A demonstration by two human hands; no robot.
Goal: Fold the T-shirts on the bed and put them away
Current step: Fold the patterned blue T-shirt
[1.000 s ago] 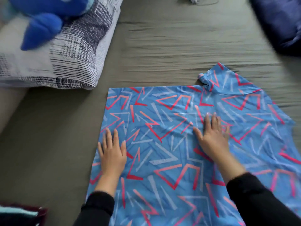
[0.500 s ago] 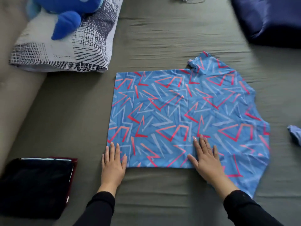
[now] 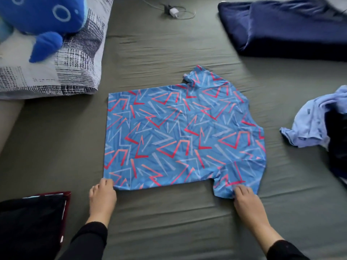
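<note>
On the bed (image 3: 159, 53), mid-sheet, the patterned T-shirt (image 3: 178, 136) lies flat, hem to my left, collar and sleeves to my right. My left hand (image 3: 102, 197) has its grip pinched on the near hem corner, fingers curled at the cloth's edge. My right hand (image 3: 246, 199) pinches the lower edge of the near sleeve (image 3: 236, 177); how much cloth sits under the fingers I cannot tell. The fabric looks thin, light and limp, probably a little slick: it takes small ripples and the far sleeve (image 3: 199, 77) is bunched at its tip. I judge it will sag between the two holds and carry no shape of its own, so edges and corners are the places to take it, and each fold will want a flat palm to set it. Both holds should lift together, or the pattern side may skew. A loose heap of pale blue and dark clothes (image 3: 315, 124) waits at the right, well apart. A folded dark stack (image 3: 32, 218) sits near my left arm. A pillow (image 3: 75, 62) with a blue plush toy (image 3: 43, 21) and a navy blanket (image 3: 281, 25) lie beyond.
</note>
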